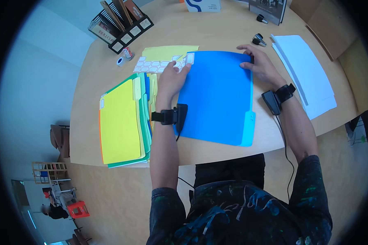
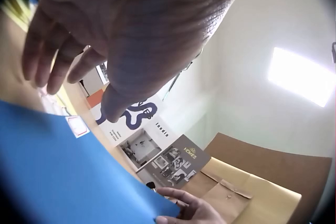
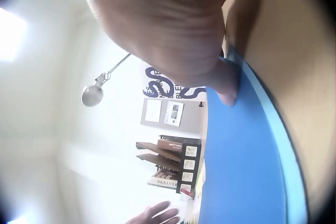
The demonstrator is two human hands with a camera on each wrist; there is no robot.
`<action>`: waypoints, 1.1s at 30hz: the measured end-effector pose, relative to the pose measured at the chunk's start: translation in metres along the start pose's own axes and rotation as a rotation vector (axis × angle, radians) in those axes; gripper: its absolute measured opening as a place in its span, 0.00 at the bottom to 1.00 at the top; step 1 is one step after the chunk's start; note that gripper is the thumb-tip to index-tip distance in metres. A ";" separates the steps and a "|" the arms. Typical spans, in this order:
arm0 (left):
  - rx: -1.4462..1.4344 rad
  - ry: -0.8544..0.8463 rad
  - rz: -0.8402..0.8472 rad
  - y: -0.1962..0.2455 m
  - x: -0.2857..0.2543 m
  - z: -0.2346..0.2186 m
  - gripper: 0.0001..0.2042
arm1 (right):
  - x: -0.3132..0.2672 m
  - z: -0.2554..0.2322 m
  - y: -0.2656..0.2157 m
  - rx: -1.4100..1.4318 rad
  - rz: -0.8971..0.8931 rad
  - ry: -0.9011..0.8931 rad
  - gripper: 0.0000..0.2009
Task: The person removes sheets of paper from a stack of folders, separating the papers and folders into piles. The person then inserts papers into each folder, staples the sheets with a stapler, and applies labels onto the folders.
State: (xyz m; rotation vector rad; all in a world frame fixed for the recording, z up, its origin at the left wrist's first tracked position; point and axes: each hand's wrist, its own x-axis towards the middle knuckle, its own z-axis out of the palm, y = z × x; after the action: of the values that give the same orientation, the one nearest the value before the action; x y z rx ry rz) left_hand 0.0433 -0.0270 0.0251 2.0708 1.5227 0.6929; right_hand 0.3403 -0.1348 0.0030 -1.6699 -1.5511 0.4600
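Observation:
A blue file folder (image 1: 216, 98) lies before me, with a light-blue tabbed edge (image 1: 248, 126) along its right side. At its top left corner is a small white label with a red border (image 2: 77, 126). My left hand (image 1: 172, 81) hovers beside that corner, its fingers loosely extended and thumb apart, holding nothing. My right hand (image 1: 263, 65) pinches the folder's top right corner. Its thumb (image 3: 227, 85) lies on the blue face, and the other fingers are mostly hidden in the right wrist view. Behind the left hand lies a sheet of label stickers (image 1: 151, 65).
A stack of yellow and green folders (image 1: 120, 122) sits to the left. White paper sheets (image 1: 308, 73) lie at right. Beyond are a black file holder (image 1: 131, 34), a tape roll (image 1: 120, 61), binder clips (image 1: 258, 39) and a standing grey book (image 1: 270, 9).

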 end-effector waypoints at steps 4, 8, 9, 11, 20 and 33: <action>-0.150 0.008 -0.075 -0.019 0.012 0.013 0.36 | 0.002 0.000 0.002 0.362 -0.033 -0.097 0.15; -0.317 -0.135 -0.063 -0.022 0.009 0.011 0.31 | 0.003 -0.012 0.003 0.525 0.002 -0.240 0.15; -0.574 -0.170 -0.073 -0.021 0.006 0.013 0.27 | 0.004 -0.013 0.006 0.517 0.024 -0.305 0.18; -0.834 -0.204 -0.084 -0.016 0.002 0.014 0.23 | 0.005 -0.009 0.009 0.682 0.097 -0.265 0.20; -0.931 -0.088 -0.122 -0.013 0.000 0.038 0.22 | 0.001 -0.002 -0.018 0.768 0.243 -0.059 0.21; -0.397 0.143 0.321 -0.009 -0.001 0.036 0.18 | -0.004 -0.004 -0.026 0.991 0.377 -0.112 0.24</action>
State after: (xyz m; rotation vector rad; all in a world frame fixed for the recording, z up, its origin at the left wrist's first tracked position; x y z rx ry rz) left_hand 0.0597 -0.0284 -0.0076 2.0008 1.0195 1.1802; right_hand 0.3256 -0.1411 0.0240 -1.1190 -0.8021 1.2862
